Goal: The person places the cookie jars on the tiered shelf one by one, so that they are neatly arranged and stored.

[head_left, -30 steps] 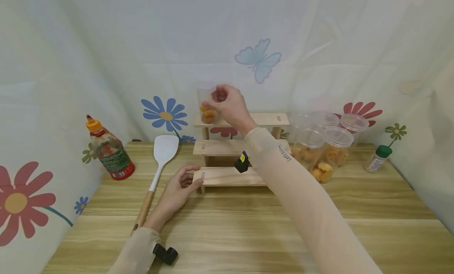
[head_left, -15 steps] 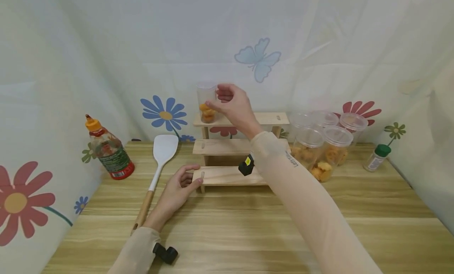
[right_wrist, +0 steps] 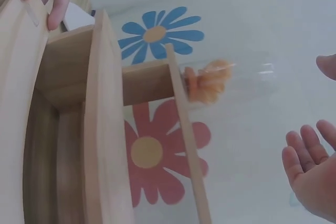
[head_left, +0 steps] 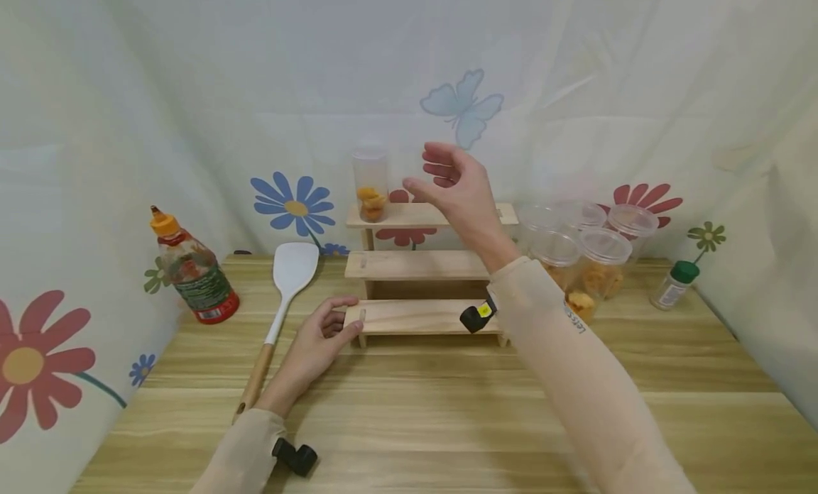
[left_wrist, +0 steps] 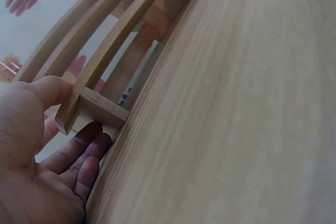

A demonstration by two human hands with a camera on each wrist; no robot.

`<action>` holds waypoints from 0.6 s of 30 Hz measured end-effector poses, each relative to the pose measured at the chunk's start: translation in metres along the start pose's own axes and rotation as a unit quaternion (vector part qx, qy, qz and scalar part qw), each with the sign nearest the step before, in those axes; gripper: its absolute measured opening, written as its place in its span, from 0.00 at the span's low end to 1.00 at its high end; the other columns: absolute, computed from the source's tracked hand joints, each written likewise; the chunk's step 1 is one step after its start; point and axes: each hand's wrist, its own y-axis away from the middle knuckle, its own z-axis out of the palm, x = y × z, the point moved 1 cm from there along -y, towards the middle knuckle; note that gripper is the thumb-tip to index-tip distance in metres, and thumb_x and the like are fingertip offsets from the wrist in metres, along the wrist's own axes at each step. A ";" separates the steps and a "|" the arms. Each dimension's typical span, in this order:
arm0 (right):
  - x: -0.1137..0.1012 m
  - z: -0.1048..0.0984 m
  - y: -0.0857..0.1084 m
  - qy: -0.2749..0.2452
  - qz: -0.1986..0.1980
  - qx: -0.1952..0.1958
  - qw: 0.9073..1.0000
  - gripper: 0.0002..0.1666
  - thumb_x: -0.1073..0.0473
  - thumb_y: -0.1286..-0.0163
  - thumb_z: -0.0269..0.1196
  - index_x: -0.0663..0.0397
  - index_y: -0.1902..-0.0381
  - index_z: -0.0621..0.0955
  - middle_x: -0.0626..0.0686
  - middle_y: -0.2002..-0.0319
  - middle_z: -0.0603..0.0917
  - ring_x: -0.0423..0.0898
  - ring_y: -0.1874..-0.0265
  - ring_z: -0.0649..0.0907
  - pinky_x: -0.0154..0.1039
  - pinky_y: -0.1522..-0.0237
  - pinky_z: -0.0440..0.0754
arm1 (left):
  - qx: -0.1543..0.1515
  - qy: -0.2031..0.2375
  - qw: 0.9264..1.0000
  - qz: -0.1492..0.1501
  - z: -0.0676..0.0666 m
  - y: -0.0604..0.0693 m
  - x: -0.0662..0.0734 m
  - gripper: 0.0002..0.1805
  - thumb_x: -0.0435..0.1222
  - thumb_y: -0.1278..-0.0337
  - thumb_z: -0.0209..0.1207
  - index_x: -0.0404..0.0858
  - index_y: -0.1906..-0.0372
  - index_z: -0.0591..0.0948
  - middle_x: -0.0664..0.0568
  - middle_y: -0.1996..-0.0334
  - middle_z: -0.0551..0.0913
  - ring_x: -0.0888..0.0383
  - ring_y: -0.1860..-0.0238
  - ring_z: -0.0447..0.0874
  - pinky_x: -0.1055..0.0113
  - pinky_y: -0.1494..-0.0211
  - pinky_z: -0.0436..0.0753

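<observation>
A three-tier wooden shelf (head_left: 422, 265) stands on the table before the patterned curtain. On the left end of its top tier sits an upright clear jar (head_left: 371, 182) with orange-yellow snacks in its lower part. My right hand (head_left: 461, 192) is in the air to the right of that jar, apart from it, fingers loosely bent and holding nothing. With thumb on one side and fingers on the other, my left hand (head_left: 319, 341) grips the left end of the lowest tier; the left wrist view shows its thumb against the board (left_wrist: 113, 43).
Several lidded clear jars (head_left: 603, 249) of snacks stand right of the shelf, partly behind my right sleeve. A green-capped shaker (head_left: 675, 284) is farther right. Leftward lie a white spatula (head_left: 295, 267) with a wooden handle and a leaning sauce bottle (head_left: 194, 274).
My right hand has let go of the jar on the top tier and drawn back to the right, its fingers spreading. The jar stays in place, and my left hand has not moved.
</observation>
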 end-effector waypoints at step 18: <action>-0.022 -0.102 0.046 -0.034 -0.021 0.098 0.994 0.35 0.66 0.31 0.80 0.54 0.28 0.83 0.55 0.32 0.85 0.50 0.33 0.84 0.35 0.30 0.79 | 0.000 -0.002 1.000 -0.001 0.000 0.001 0.002 0.26 0.44 0.21 0.70 0.48 0.25 0.79 0.45 0.48 0.92 0.51 0.46 0.87 0.65 0.39 0.81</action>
